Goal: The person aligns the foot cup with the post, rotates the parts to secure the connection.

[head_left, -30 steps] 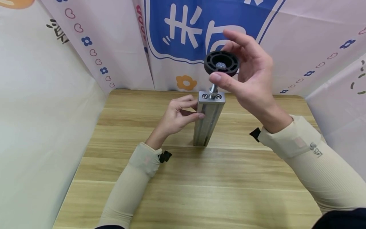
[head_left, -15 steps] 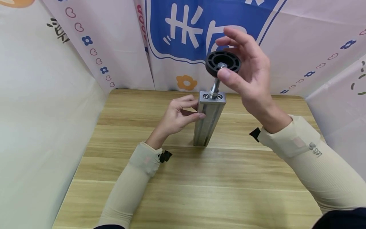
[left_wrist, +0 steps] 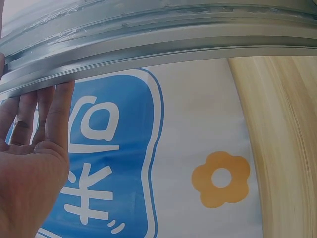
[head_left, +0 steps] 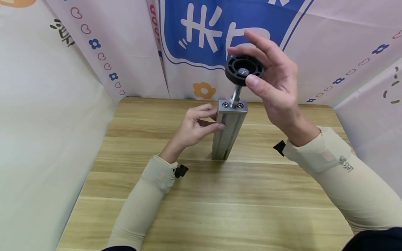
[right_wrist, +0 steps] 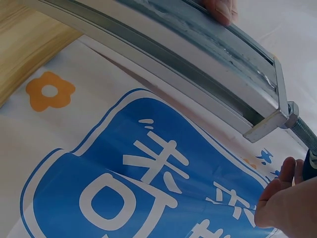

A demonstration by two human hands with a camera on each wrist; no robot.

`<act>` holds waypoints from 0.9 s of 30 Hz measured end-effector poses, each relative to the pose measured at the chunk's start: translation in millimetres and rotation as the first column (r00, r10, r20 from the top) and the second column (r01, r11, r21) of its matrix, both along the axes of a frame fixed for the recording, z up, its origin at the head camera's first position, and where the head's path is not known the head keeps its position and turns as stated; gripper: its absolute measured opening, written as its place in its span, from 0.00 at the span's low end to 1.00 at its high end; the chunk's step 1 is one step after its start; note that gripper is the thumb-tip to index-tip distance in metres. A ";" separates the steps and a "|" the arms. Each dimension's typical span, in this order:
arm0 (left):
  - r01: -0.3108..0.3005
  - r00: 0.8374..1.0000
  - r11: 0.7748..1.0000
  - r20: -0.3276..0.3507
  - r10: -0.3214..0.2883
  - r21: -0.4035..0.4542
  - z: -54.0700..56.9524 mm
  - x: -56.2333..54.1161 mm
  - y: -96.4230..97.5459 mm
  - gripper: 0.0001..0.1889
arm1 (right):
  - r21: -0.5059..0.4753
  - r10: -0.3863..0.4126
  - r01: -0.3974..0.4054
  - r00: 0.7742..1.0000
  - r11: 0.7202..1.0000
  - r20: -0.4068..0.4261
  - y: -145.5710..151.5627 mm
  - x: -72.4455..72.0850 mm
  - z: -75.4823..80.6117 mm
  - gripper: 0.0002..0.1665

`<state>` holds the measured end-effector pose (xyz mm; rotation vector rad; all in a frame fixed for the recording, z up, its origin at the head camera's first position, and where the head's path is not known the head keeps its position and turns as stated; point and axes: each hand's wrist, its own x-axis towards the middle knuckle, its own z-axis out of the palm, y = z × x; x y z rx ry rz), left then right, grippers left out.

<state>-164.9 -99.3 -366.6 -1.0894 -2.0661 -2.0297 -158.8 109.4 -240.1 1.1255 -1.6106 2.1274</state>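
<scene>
An aluminium profile (head_left: pixel 230 130) stands upright on the table, with an end plate held by two screws on top. My left hand (head_left: pixel 196 127) grips its upper part, thumb on the near face and fingers behind; the left wrist view shows those fingers against the profile (left_wrist: pixel 158 42). From the plate rises a threaded rod (head_left: pixel 236 93) with a nut at its base, slightly tilted, topped by a black round levelling foot (head_left: pixel 231 74). My right hand (head_left: pixel 281 82) holds the foot's rim, thumb at the near right and fingers at the far side, the index raised.
The wooden table (head_left: pixel 201 209) reaches back to a printed cloth (head_left: pixel 191 76) with a blue sign, close behind the profile. White cloth walls (head_left: pixel 62 115) stand at left and right. A small black wrist camera (head_left: pixel 181 171) sits on the left cuff.
My right thumb has slid rightward along the foot's rim, while the fingers have reached farther left behind it. The foot and rod have tilted slightly. My left hand and the profile stay still.
</scene>
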 end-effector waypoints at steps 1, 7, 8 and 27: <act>0.000 1.000 1.000 -0.001 0.000 0.001 0.0 -0.1 0.0 0.18 | -0.004 0.000 0.000 1.000 1.000 0.001 -0.1 -0.1 0.1 0.37; 0.000 1.000 1.000 -0.004 0.000 -0.002 -0.2 -0.7 0.3 0.18 | -0.012 -0.011 0.011 1.000 1.000 0.002 -0.9 0.7 1.1 0.37; -0.002 1.000 1.000 -0.003 0.002 -0.004 -0.1 -0.7 0.3 0.18 | -0.011 -0.014 0.014 1.000 1.000 0.002 -1.0 1.0 1.2 0.37; -0.010 1.000 1.000 0.000 0.010 -0.021 0.9 0.6 -0.1 0.19 | 0.036 -0.205 0.209 0.975 0.977 -0.085 -9.2 5.0 -0.4 0.48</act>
